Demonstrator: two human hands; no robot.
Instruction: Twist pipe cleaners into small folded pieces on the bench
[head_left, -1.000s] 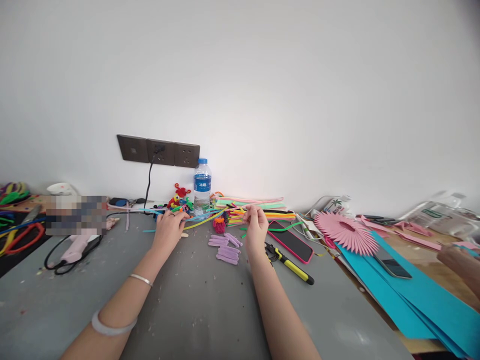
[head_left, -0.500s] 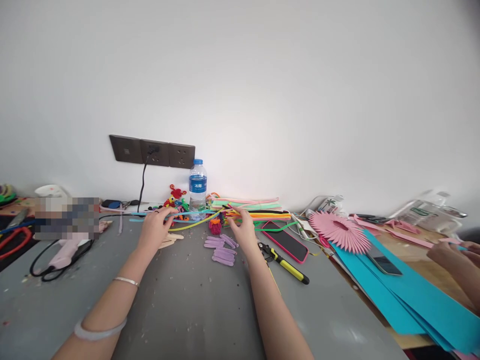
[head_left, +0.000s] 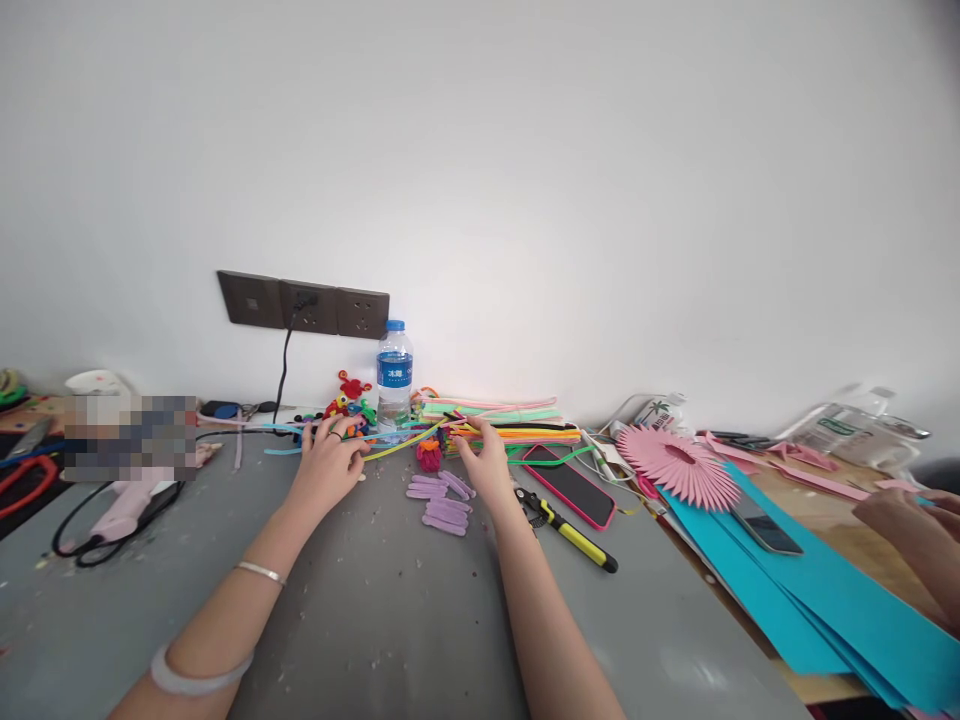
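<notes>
My left hand (head_left: 330,462) lies spread over light blue pipe cleaners (head_left: 281,452) and a yellow-green pipe cleaner (head_left: 394,447), fingers apart. My right hand (head_left: 486,458) has thumb and fingers around pipe cleaners at the left end of a multicoloured pipe-cleaner bundle (head_left: 536,434); the exact contact is partly hidden. Short folded purple pipe-cleaner pieces (head_left: 446,512) sit on the grey table (head_left: 382,600) between my arms. Just left of my right hand is a small red-and-orange fuzzy piece (head_left: 429,456). My left hand mostly covers some cream-coloured pieces.
A water bottle (head_left: 394,375) stands by the wall beside small colourful figures (head_left: 346,400). To the right lie yellow-black pliers (head_left: 574,540), a pink-cased phone (head_left: 574,487), a pink pleated paper ring (head_left: 675,465) and blue sheets (head_left: 832,590). Another person's hand (head_left: 904,520) is at far right.
My left hand has gone from a pinch on the blue pipe cleaners to spread fingers, turning and shifting slightly right over the cream pieces. My right hand stays nearly in place.
</notes>
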